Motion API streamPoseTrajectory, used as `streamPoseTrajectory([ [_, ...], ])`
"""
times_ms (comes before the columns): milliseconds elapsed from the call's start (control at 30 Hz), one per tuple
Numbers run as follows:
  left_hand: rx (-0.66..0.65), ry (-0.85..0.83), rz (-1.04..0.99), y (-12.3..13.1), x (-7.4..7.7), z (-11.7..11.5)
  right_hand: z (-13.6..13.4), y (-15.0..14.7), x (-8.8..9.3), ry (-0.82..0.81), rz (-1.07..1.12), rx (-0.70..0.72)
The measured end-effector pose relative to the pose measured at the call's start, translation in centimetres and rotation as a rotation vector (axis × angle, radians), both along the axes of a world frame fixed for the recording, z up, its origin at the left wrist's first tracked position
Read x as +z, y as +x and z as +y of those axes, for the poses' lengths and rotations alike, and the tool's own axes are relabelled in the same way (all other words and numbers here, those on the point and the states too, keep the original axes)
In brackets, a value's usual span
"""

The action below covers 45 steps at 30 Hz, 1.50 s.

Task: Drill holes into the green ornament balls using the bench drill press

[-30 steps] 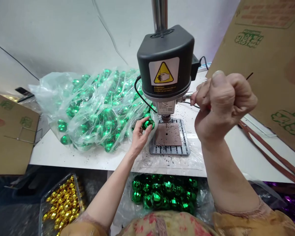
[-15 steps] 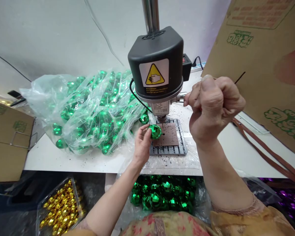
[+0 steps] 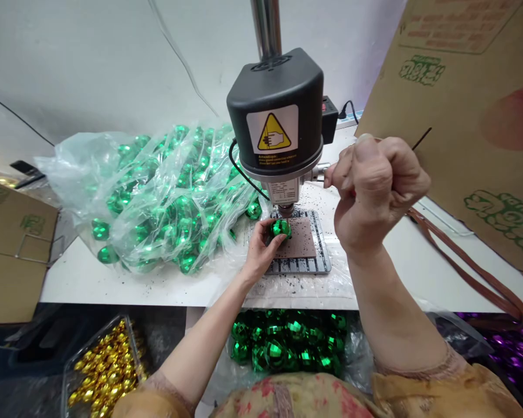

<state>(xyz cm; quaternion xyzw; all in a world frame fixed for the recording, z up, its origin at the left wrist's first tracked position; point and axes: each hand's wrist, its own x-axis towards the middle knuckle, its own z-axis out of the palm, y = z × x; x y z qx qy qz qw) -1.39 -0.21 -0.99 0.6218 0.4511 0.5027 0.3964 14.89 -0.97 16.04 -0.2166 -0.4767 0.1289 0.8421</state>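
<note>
A shiny green faceted ball is pinched in my left hand, over the pinkish-brown board on the drill press base. The ball sits just below the chuck of the black drill press; the bit's tip is hard to make out behind it. My right hand is closed in a fist around the feed handle at the press's right side, most of the handle hidden by the fingers. Dark shavings lie scattered around the base.
A clear plastic bag of green balls covers the table's left. More green balls lie below the front edge. Gold balls fill a clear tub at lower left. Cardboard boxes flank both sides; a brown strap hangs at right.
My left hand has moved slightly right and up, bringing the green ball under the chuck and turning it. My right hand stays on the feed handle.
</note>
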Motion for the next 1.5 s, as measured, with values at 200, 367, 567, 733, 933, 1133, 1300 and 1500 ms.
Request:
streamPoseTrajectory([
  [200, -0.027, 0.038, 0.005, 0.8, 0.0, -0.1, 0.3, 0.0, -0.2, -0.045, -0.031, -0.077],
  [367, -0.051, 0.047, 0.070, 1.2, 0.0, -0.5, 1.2, 0.2, 1.1, 0.004, -0.038, -0.017],
  [567, -0.062, 0.044, 0.128, 1.5, 0.2, -0.7, 1.4, 0.5, 2.1, -0.002, -0.038, 0.079],
  [733, -0.051, 0.049, 0.122, 1.6, -0.1, -0.6, 0.7, 0.3, 0.4, 0.047, -0.019, 0.019],
  [933, -0.052, 0.063, 0.123, 1.6, -0.2, -0.7, 0.7, 0.0, -1.0, 0.119, -0.036, -0.038],
  [1133, -0.049, 0.090, 0.125, 1.6, 0.2, -0.8, 0.6, 0.2, -1.9, 0.123, -0.030, -0.041],
  [1300, -0.058, 0.079, 0.100, 1.6, -0.2, -0.7, 0.8, 0.2, -2.6, 0.182, -0.064, -0.071],
  [1500, -0.057, 0.074, 0.088, 1.6, -0.4, -0.6, 1.4, 0.2, -3.3, 0.257, -0.066, -0.101],
])
